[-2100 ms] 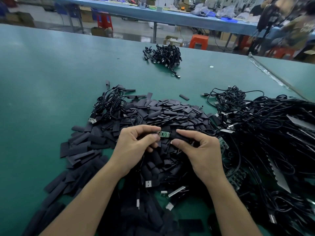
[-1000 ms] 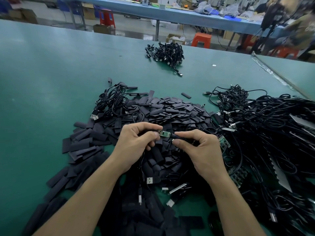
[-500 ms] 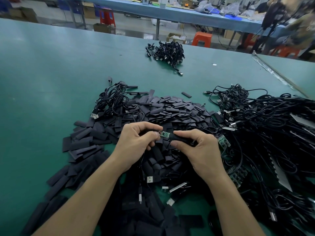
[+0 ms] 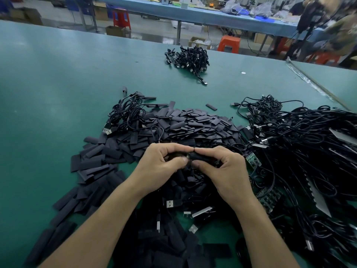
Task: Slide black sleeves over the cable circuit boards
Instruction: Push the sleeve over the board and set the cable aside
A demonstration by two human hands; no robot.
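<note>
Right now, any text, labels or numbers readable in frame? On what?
None readable.
Bare green circuit boards: markings too small to read.
Brown cardboard boxes on the far floor: any print is blurred.
Held black tubular sleeve: no print visible.

One camera only, worn on the person's head. It looks forward and down across the green table [image 4: 58,78], close above the left hand [image 4: 160,167] and right hand [image 4: 226,171] toward the near edge — wide enough to catch the table's far edge and the blue bench [image 4: 193,15] beyond.
</note>
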